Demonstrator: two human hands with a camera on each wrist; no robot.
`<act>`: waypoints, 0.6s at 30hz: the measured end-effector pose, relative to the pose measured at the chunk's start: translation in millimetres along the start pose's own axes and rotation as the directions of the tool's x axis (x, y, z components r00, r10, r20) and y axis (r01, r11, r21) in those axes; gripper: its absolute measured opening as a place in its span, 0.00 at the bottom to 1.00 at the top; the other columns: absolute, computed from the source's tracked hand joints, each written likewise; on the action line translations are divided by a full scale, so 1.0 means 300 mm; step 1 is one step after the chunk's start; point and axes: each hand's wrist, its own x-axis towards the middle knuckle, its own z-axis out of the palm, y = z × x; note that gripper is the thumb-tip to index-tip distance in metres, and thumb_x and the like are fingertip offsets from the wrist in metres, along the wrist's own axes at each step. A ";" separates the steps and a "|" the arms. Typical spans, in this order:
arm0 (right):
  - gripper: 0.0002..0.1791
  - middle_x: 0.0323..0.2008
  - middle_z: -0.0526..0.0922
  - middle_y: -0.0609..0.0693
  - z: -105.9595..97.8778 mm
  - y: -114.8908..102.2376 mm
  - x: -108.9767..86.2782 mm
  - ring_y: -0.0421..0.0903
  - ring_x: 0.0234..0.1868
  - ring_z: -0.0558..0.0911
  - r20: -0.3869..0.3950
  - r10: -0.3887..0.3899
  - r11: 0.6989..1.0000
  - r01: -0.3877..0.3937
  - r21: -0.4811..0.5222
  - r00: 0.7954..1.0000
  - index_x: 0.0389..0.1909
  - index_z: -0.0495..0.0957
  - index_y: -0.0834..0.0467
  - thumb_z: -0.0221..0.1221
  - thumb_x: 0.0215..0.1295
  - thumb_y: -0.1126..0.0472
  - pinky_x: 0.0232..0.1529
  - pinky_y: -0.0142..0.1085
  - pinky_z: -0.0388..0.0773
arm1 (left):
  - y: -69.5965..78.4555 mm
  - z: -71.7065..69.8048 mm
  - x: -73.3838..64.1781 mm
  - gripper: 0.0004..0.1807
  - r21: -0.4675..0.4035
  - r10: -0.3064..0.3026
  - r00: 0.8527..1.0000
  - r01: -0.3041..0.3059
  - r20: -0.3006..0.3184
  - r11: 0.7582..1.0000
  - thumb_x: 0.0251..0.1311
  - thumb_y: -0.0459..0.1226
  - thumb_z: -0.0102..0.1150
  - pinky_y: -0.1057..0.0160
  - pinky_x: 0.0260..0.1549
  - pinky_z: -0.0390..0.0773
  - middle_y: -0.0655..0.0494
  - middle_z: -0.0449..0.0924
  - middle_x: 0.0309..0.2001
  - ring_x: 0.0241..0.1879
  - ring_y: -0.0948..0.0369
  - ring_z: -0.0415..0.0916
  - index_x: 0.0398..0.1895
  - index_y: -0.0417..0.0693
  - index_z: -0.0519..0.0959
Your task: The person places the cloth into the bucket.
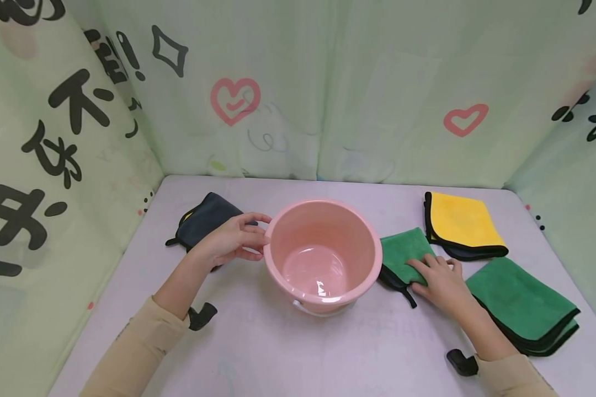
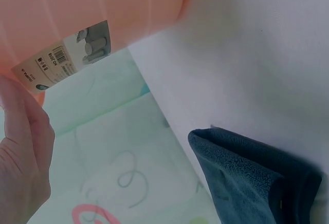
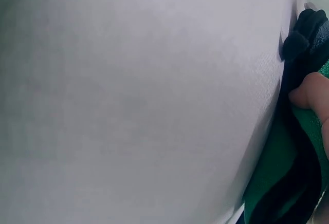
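A pink bucket (image 1: pixel 323 248) stands upright in the middle of the table, its inside visible and bare. My left hand (image 1: pixel 240 238) is at the bucket's left side, fingers extended and touching it near the rim. The left wrist view shows the bucket's outer wall (image 2: pixel 139 8) with a label on it. Right of the bucket, my right hand (image 1: pixel 442 281) grips a small folded green cloth (image 1: pixel 402 251) with black edging and a dark loop. In the right wrist view the thumb (image 3: pixel 311 93) presses on the cloth's edge.
A dark blue folded cloth (image 1: pixel 208 218) lies behind my left hand. A yellow folded cloth (image 1: pixel 462 220) with black edging lies at the back right. A larger folded green cloth (image 1: pixel 521 298) lies right of my right hand. Printed curtains (image 1: pixel 387 110) surround the white table (image 1: pixel 278 358).
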 end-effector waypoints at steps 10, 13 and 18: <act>0.26 0.36 0.69 0.59 -0.011 0.000 -0.005 0.58 0.38 0.69 -0.144 -0.013 1.000 0.016 0.014 0.989 0.48 0.72 0.58 0.68 0.46 0.62 0.39 0.58 0.61 | 0.002 -0.006 0.000 0.29 0.001 0.009 1.000 -0.009 0.022 1.000 0.54 0.31 0.60 0.61 0.31 0.82 0.43 0.78 0.40 0.27 0.58 0.78 0.59 0.46 0.62; 0.26 0.36 0.68 0.59 -0.025 0.005 -0.001 0.58 0.37 0.68 -0.218 -0.030 1.000 0.031 0.003 0.975 0.47 0.72 0.58 0.68 0.44 0.62 0.37 0.58 0.61 | 0.004 -0.004 0.001 0.30 0.013 0.009 1.000 -0.010 0.024 1.000 0.54 0.31 0.60 0.61 0.31 0.82 0.45 0.78 0.39 0.27 0.58 0.78 0.60 0.46 0.62; 0.26 0.37 0.67 0.60 -0.074 0.013 0.016 0.60 0.37 0.68 -0.298 -0.036 0.999 0.038 0.001 0.954 0.46 0.70 0.57 0.67 0.43 0.64 0.35 0.56 0.59 | 0.006 -0.004 0.001 0.29 0.030 0.012 1.000 -0.012 0.021 0.999 0.54 0.31 0.60 0.61 0.31 0.82 0.45 0.79 0.38 0.27 0.57 0.79 0.60 0.46 0.62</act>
